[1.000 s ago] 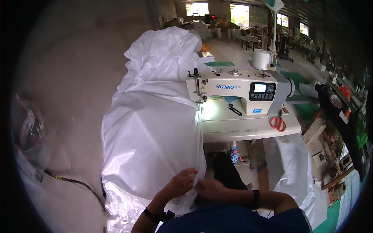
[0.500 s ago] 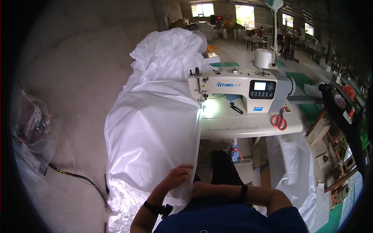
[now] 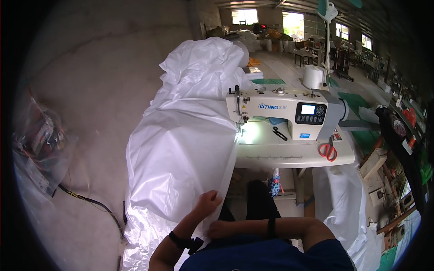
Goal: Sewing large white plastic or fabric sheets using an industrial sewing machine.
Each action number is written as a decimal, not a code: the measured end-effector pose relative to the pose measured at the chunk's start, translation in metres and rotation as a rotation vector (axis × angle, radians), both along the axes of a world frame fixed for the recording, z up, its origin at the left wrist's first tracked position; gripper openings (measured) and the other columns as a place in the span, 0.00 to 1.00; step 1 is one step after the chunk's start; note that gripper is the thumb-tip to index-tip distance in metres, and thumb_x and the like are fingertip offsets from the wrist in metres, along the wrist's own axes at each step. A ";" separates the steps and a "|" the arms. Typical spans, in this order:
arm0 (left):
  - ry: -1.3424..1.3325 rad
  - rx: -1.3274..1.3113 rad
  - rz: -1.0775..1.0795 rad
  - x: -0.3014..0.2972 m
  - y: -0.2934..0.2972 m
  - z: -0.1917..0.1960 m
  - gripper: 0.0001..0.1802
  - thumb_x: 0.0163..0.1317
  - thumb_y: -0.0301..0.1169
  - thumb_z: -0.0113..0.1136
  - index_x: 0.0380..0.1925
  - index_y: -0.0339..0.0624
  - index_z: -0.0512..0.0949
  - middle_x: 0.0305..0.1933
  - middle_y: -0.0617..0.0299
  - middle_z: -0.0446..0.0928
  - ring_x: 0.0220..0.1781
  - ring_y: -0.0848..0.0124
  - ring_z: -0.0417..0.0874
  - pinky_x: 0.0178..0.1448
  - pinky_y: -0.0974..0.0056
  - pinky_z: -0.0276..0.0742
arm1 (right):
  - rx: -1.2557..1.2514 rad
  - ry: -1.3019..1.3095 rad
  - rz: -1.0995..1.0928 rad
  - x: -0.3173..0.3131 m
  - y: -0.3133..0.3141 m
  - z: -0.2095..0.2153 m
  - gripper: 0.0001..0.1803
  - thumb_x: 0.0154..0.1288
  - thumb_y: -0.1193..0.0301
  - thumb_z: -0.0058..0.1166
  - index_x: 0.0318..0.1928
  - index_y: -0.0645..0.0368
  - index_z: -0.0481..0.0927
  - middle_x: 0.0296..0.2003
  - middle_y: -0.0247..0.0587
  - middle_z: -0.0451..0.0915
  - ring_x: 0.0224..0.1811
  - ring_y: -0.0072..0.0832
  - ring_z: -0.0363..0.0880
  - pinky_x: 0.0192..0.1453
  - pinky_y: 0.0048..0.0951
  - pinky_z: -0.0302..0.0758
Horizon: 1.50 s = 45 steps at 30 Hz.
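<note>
A large white plastic sheet (image 3: 181,153) runs down from a crumpled heap at the back to my lap, its right edge passing under the needle of a white sewing machine (image 3: 271,107). My left hand (image 3: 208,201) is closed in a fist at that edge, gripping the sheet well in front of the needle. Lower and closer to my body, my right hand (image 3: 219,229) is curled at the same edge. Its fingertips are partly hidden. The machine's lamp lights the needle area.
On the machine bed lie black thread snips (image 3: 280,133) and red-handled scissors (image 3: 327,151). A white thread cone (image 3: 313,77) stands behind. More white sheeting (image 3: 339,198) hangs at the right. At the left are a clear plastic bag (image 3: 40,140) and a black cable (image 3: 90,204) on the floor.
My left hand has curled into a fist from having a finger stretched out. The right hand has shifted left and nearer my body. The whole view has tilted slightly.
</note>
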<state>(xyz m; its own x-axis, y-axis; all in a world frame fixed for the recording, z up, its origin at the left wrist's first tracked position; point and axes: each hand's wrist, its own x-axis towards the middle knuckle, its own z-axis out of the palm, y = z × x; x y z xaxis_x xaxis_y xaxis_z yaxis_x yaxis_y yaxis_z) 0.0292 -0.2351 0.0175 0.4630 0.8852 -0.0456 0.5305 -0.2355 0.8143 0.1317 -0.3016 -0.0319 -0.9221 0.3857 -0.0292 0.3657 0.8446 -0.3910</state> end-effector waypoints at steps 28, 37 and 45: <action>0.038 -0.102 -0.134 0.000 -0.031 0.005 0.13 0.60 0.39 0.53 0.25 0.40 0.73 0.22 0.51 0.72 0.27 0.60 0.77 0.30 0.59 0.71 | 0.023 -0.043 -1.286 0.175 0.159 0.072 0.13 0.55 0.66 0.48 0.32 0.61 0.81 0.28 0.49 0.81 0.34 0.44 0.81 0.36 0.43 0.76; 0.137 0.322 -0.409 0.018 -0.030 0.033 0.05 0.56 0.30 0.54 0.23 0.45 0.72 0.26 0.61 0.72 0.26 0.62 0.79 0.26 0.59 0.73 | 0.254 -0.306 -1.291 0.148 0.246 0.046 0.14 0.56 0.69 0.49 0.39 0.65 0.79 0.34 0.46 0.82 0.34 0.36 0.83 0.30 0.35 0.77; 0.057 0.149 -0.124 0.022 -0.006 0.022 0.10 0.56 0.31 0.55 0.21 0.37 0.71 0.18 0.47 0.71 0.24 0.48 0.76 0.28 0.56 0.73 | 0.236 -0.226 -1.396 0.111 0.178 0.046 0.28 0.56 0.71 0.48 0.56 0.77 0.66 0.29 0.45 0.82 0.28 0.31 0.83 0.26 0.31 0.77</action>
